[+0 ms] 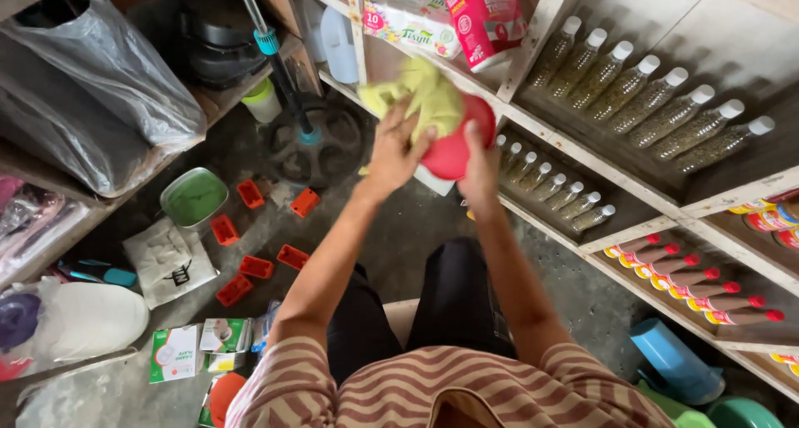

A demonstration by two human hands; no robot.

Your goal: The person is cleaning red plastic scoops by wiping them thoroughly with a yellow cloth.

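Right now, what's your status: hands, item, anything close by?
Left hand presses yellow cloth on red round item. Right hand grips item's edge. Bottle shelf close alongside.

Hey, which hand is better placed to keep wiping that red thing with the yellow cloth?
Probably the left hand: it already presses the yellow cloth onto the red round item. The right hand grips that item's lower edge, steadying it.

Floor (pixel 399 220): grey concrete below our hands | left of our left hand: small red boxes (pixel 250 266), green-filled bowl (pixel 194 196), white cloth bag (pixel 169 260) | nearer us, left: small cartons (pixel 200 345) | right shelves (pixel 632 186): rows of white-capped bottles (pixel 657 116)
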